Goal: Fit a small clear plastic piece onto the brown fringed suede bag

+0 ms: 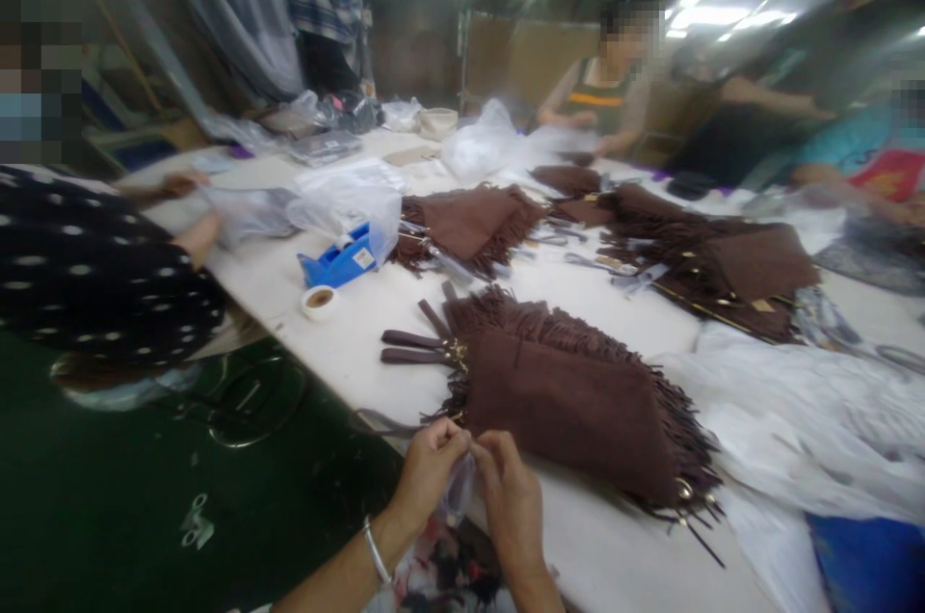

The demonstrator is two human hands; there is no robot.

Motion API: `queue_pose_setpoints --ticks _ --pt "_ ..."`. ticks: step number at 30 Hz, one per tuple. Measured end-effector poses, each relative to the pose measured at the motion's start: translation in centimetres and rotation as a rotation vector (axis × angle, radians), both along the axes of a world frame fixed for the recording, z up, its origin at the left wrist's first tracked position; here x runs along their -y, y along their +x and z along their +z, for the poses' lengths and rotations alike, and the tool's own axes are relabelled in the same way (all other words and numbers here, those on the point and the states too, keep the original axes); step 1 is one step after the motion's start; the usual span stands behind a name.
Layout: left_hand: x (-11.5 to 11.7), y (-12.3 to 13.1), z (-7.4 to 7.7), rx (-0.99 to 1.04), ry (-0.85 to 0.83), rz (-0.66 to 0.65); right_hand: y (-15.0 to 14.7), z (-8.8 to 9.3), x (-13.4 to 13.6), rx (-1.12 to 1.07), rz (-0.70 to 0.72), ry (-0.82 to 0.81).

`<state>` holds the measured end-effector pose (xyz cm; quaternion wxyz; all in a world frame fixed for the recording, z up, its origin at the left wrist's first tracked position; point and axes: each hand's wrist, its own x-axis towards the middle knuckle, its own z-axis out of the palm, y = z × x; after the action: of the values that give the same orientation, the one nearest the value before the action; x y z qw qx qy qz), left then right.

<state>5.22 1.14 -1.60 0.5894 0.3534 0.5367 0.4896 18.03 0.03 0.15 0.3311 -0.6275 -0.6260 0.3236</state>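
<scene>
My left hand (432, 470) and my right hand (508, 488) meet at the near edge of the table, both with fingers pinched. Between them hangs a small clear plastic piece (460, 490), which looks like a little bag or sleeve. Just beyond my fingers lies a pile of dark brown fringed bags (570, 401), with wrist straps (411, 348) and gold-coloured clasps sticking out at the left. A thin brown strap (386, 424) runs over the table edge beside my left hand. My fingers partly hide what they grip.
A blue tape dispenser (339, 256) and a tape roll (319, 302) stand at left. More brown fringed bags (469, 223) lie farther back. White plastic bags (816, 430) spread at right. A person in a dotted top (93, 266) handles plastic; others sit across the table (578, 536).
</scene>
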Motion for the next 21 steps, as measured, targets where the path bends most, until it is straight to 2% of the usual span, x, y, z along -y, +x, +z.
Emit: queue_pose_setpoints --ticks 11,16,21 --pt "0.90 0.46 0.07 0.059 -0.032 0.093 -0.17 -0.57 -0.09 -0.091 -0.066 -0.056" --pt "1.07 0.45 0.56 0.133 -0.043 0.096 -0.03 -0.54 0.13 -0.108 -0.010 -0.018" --pt "0.99 0.48 0.79 0.126 -0.081 0.100 0.03 -0.49 0.09 -0.121 0.026 -0.002"
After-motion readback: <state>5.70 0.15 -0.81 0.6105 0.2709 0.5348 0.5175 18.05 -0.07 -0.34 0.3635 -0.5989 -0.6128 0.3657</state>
